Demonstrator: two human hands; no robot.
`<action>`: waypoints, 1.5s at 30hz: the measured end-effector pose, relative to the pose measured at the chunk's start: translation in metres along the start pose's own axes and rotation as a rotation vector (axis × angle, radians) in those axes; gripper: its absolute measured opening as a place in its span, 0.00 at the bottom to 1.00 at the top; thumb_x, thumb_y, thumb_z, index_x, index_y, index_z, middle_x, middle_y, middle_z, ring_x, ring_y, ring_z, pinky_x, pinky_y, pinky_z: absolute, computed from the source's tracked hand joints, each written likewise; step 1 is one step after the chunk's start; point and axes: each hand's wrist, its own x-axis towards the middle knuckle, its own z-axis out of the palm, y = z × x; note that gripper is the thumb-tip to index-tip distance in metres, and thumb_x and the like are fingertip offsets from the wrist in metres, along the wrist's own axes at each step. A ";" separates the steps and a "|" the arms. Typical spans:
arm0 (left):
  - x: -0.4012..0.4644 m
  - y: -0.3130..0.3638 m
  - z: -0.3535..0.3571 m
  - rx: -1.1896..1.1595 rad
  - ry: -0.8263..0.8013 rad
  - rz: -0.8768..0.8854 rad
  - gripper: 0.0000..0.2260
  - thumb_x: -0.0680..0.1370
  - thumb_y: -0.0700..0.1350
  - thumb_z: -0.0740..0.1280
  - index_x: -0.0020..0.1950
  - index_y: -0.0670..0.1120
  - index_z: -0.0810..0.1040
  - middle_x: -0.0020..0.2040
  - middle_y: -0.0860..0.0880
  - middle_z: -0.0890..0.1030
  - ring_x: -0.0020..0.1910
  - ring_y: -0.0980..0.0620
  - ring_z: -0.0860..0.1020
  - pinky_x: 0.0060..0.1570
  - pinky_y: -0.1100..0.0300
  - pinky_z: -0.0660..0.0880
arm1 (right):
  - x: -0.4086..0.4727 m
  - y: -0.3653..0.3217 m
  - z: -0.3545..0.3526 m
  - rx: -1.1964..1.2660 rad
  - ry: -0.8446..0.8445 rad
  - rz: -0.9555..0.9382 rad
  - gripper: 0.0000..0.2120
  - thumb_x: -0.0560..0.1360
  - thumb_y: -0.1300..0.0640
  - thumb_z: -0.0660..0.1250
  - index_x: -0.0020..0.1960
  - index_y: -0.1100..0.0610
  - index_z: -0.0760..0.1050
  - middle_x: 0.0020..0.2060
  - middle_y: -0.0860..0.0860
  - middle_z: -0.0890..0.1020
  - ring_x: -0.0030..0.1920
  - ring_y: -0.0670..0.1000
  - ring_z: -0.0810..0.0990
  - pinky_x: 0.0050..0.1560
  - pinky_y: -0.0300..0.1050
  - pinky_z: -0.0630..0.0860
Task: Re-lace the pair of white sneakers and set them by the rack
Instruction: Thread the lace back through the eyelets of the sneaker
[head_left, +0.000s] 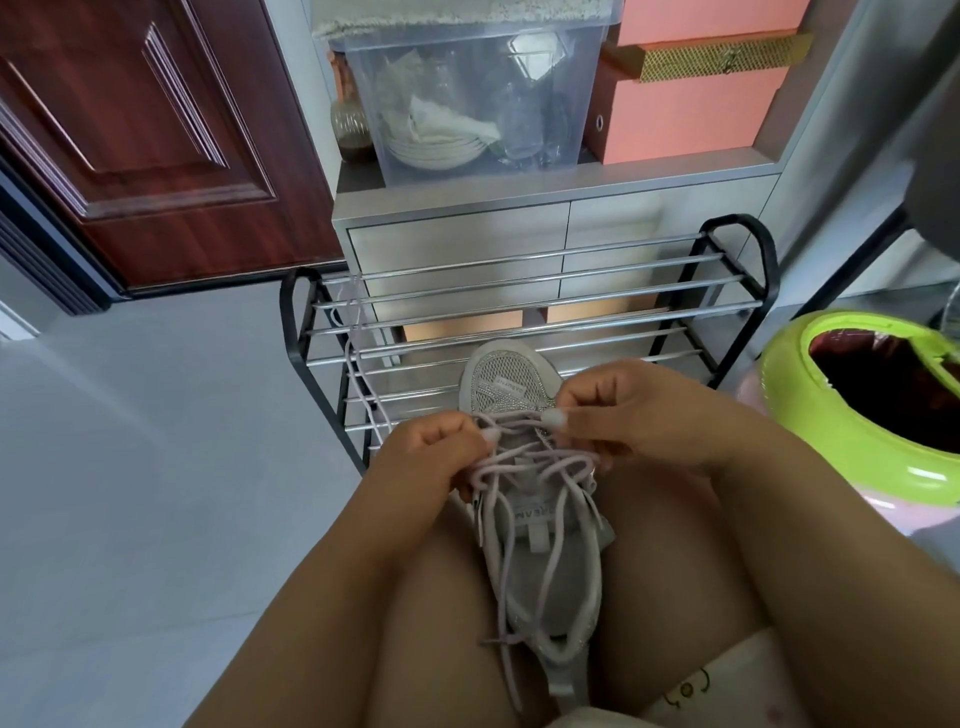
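Note:
A white sneaker (524, 525) lies between my thighs with its toe pointing away from me, toward the shoe rack (524, 306). Its pale pink lace (519, 460) is threaded loosely across the eyelets, and the free ends trail down over the heel. My left hand (431, 457) pinches the lace at the sneaker's left side. My right hand (618, 410) pinches the lace at the right side, near the upper eyelets. A second loose lace (358, 364) hangs over the rack's left bars. The other sneaker is not in view.
The black-framed rack with chrome bars stands against a grey cabinet (457, 244). A green-rimmed bin (862, 415) sits close at the right. A dark red door (145, 130) is at the left. Grey tile floor (156, 441) spreads to the left.

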 end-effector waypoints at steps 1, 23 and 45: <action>0.003 0.001 0.001 -0.021 0.040 -0.034 0.19 0.77 0.43 0.65 0.25 0.48 0.75 0.26 0.50 0.73 0.28 0.53 0.71 0.33 0.60 0.70 | 0.003 -0.001 0.003 -0.025 0.046 0.027 0.12 0.76 0.53 0.68 0.39 0.62 0.77 0.24 0.49 0.78 0.25 0.45 0.73 0.29 0.33 0.70; 0.018 0.009 0.005 0.284 -0.012 -0.114 0.04 0.72 0.38 0.72 0.39 0.39 0.80 0.29 0.49 0.78 0.24 0.60 0.72 0.27 0.71 0.69 | 0.016 -0.003 0.008 -0.362 0.153 0.074 0.06 0.67 0.54 0.77 0.38 0.52 0.81 0.23 0.41 0.76 0.24 0.38 0.71 0.26 0.28 0.64; 0.018 -0.001 0.005 0.257 0.055 -0.132 0.06 0.72 0.42 0.72 0.36 0.41 0.80 0.29 0.48 0.77 0.29 0.55 0.71 0.36 0.59 0.69 | 0.015 -0.002 0.009 -0.384 0.115 0.058 0.04 0.70 0.53 0.74 0.42 0.53 0.82 0.36 0.47 0.83 0.36 0.44 0.80 0.39 0.38 0.76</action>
